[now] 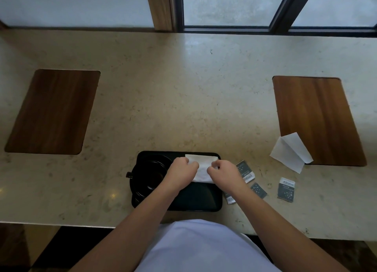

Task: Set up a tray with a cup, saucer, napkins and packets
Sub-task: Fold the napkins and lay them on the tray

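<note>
Both your left hand (182,169) and right hand (222,170) have their fingers pinched on the napkin (201,165) — one edge each — to lay it flat on the tray (195,198) beside the cup (146,174).

Bench (183,88) beyond the tray (216,206) lies open; packets (286,190) and a loose napkin (289,153) crowd its right side.

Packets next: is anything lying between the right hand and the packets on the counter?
Nothing visible does. The packets lie on bare counter just right of the right hand, which pinches the napkin with the left hand.
</note>
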